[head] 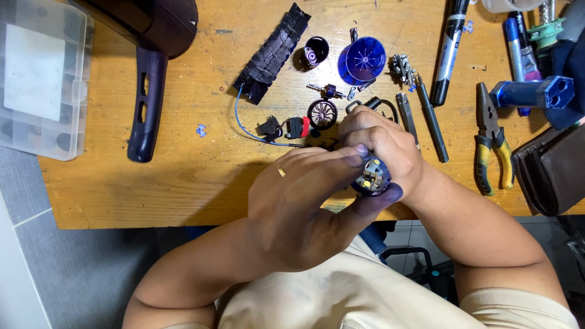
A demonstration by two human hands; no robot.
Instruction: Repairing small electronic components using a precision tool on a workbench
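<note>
— Head view has you with both hands clasped on a small round motor part (372, 175), held in the air over the near edge of the table (183, 183), just above your lap.

— How am I holding it?

— Your left hand (304, 201) grips it from the near side, fingertips on top and thumb beneath. Your right hand (381, 146) wraps over it from the far side. Neither is slack; both are clenched on the piece.

— How will it handle?

— My guess: light, rigid and compact, dark plastic with small brass contacts on the exposed face. Those contacts and any thin wire look like the fragile parts, so keep your pads on the round outer wall rather than on that face. It seems short and smooth, so it may slip if you pinch only the rim.

— What's close by?

— Past your knuckles lie a small dark fan wheel (322, 113), a switch with a red rocker (298, 127) on a blue wire (241, 119), and a blue funnel-shaped housing (362, 60). Pliers with yellow-green handles (492, 143) sit well to the right.
</note>
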